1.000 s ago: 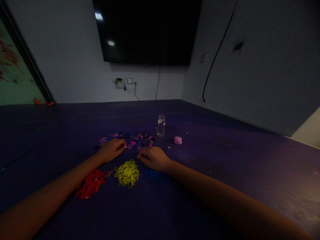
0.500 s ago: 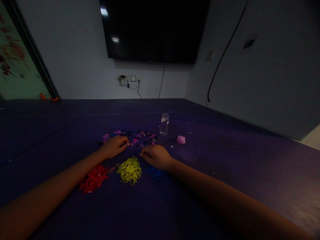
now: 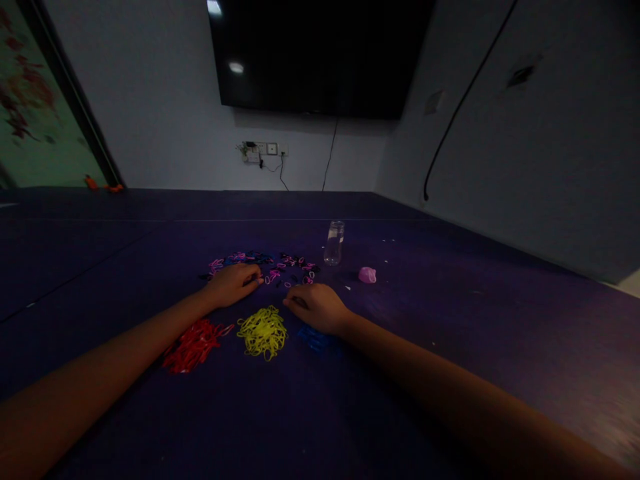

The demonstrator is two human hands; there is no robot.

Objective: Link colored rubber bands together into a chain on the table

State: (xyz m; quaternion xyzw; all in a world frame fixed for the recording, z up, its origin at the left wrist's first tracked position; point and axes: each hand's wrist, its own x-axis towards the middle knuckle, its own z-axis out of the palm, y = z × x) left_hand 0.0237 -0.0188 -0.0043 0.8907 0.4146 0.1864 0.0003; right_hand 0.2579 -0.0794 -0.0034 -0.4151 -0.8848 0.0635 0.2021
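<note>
Small rubber bands, thin loops in pink, black and blue point(image 3: 273, 274), lie loose just past the heap of yellow rubber bands point(image 3: 263, 333). Left of that yellow heap is a heap of red rubber bands point(image 3: 193, 347); right of it is a heap of dark blue rubber bands point(image 3: 315, 340), close by the right hand point(image 3: 320, 308). That hand's fingers are curled, and so are the left hand's point(image 3: 233, 285). I can't tell if either pinches a band. The loose bands lie just past both hands' fingertips, in a patch long from side to side; the left hand is nearer. Beyond the yellow heap, to the right, are a round pink lump point(image 3: 367, 275) and a tall clear bottle point(image 3: 334, 247). Its pale patch may be a label; I can't read any words.
</note>
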